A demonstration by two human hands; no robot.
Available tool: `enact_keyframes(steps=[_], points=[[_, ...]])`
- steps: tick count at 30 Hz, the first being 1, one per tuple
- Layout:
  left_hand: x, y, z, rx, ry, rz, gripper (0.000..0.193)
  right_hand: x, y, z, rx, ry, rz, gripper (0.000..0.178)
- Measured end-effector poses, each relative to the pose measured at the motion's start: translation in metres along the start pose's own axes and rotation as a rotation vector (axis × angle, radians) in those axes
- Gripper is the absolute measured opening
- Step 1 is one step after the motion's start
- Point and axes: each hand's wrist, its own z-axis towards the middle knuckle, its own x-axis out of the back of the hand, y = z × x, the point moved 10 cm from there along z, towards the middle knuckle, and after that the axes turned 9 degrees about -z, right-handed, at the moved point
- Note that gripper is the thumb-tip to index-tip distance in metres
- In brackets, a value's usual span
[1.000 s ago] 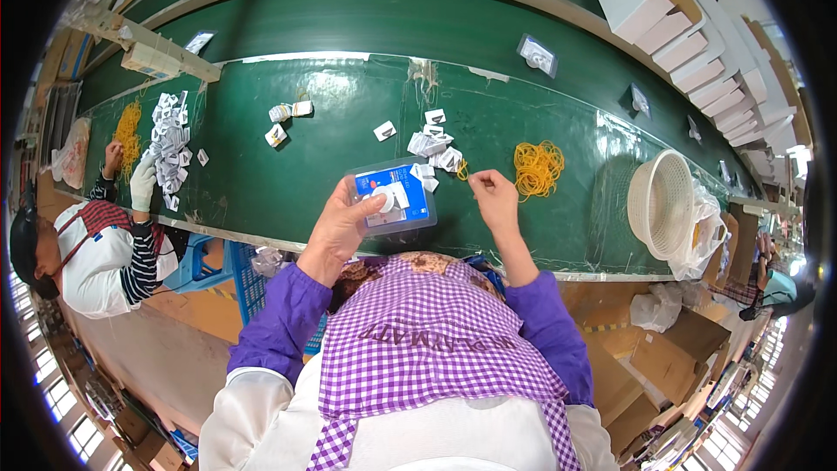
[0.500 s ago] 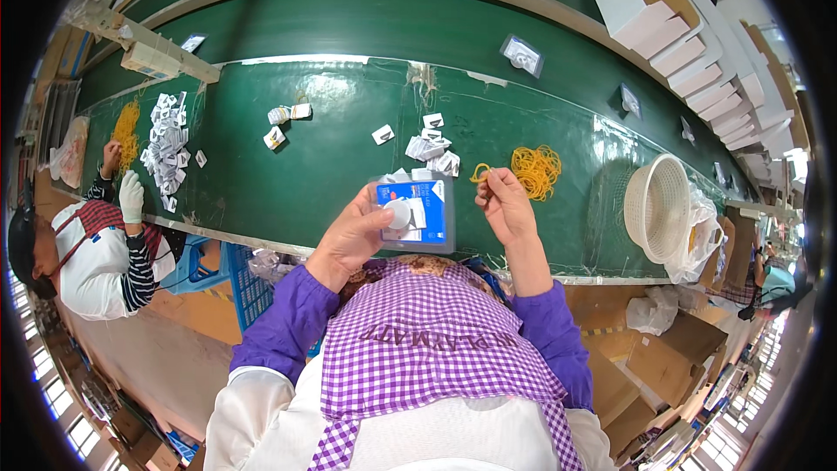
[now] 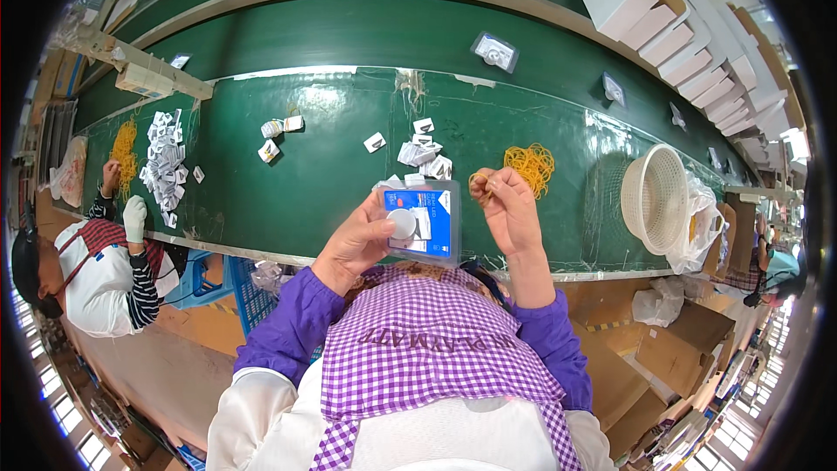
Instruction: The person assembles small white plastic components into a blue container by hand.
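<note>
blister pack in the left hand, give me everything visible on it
The blister pack is a flat rectangle: clear, glossy plastic shell over a blue card with a white panel and a round white item under the bubble. It looks closed and undamaged. The left hand holds it lifted off the green belt, face up toward the camera, thumb on the round bubble, fingers behind. The right hand is close beside its right edge, pinching a yellow rubber band; whether it touches is unclear.

The table is deep green. The clear blister pack has a blue card and a white round piece. The rubber bands are orange-yellow, the basket white, the paper tags white with black marks. The apron is purple-and-white check over purple sleeves.
</note>
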Motion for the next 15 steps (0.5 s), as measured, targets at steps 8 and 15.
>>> enact_keyframes(steps=[8,15], points=[[-0.033,-0.023,0.013,0.134,-0.145,-0.115,0.063,-0.024,0.019,-0.007,-0.247,-0.020,-0.067,0.010],[-0.034,-0.022,0.019,0.141,-0.131,-0.313,0.053,-0.002,0.040,-0.019,-0.386,-0.109,0.431,0.018]])
